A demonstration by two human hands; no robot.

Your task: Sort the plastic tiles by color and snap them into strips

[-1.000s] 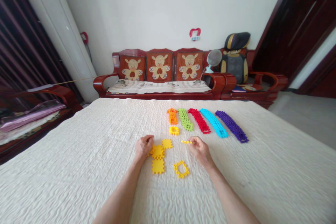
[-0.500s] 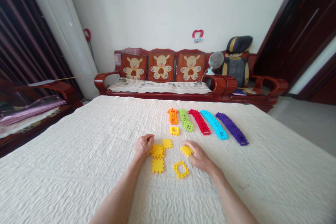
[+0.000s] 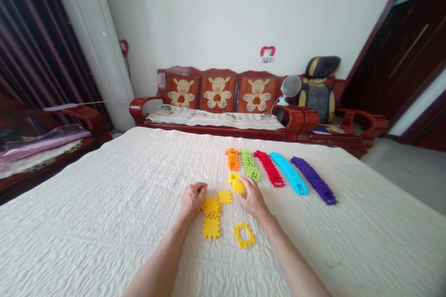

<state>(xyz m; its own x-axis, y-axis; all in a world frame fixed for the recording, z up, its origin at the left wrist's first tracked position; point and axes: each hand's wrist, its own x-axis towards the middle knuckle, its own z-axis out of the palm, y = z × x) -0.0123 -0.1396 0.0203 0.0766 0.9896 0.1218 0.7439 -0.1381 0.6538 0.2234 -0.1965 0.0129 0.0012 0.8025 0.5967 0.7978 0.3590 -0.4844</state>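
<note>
My right hand (image 3: 253,200) pinches a flat yellow interlocking tile (image 3: 239,187) by its right side. The tile is held just in front of a small yellow open block (image 3: 232,177) and partly covers it. My left hand (image 3: 193,200) rests with curled fingers on the cloth; whether anything is inside them is hidden. Touching or close beside it are overlapping yellow tiles (image 3: 212,206). One solid yellow tile (image 3: 211,228) lies nearer me, another (image 3: 225,196) between my hands. A yellow open-centred frame tile (image 3: 244,235) lies in front of my right hand.
Beyond my hands, joined tiles form rows: orange (image 3: 233,159), green (image 3: 250,165), red (image 3: 269,169), light blue (image 3: 289,173) and purple (image 3: 314,180). All lie on a quilted cream cloth (image 3: 121,222). A wooden sofa (image 3: 209,130) with bear cushions stands behind.
My right hand has moved forward and left with the yellow tile, bringing it up to the yellow block. My left hand stays by the tiles. The view has shifted slightly.
</note>
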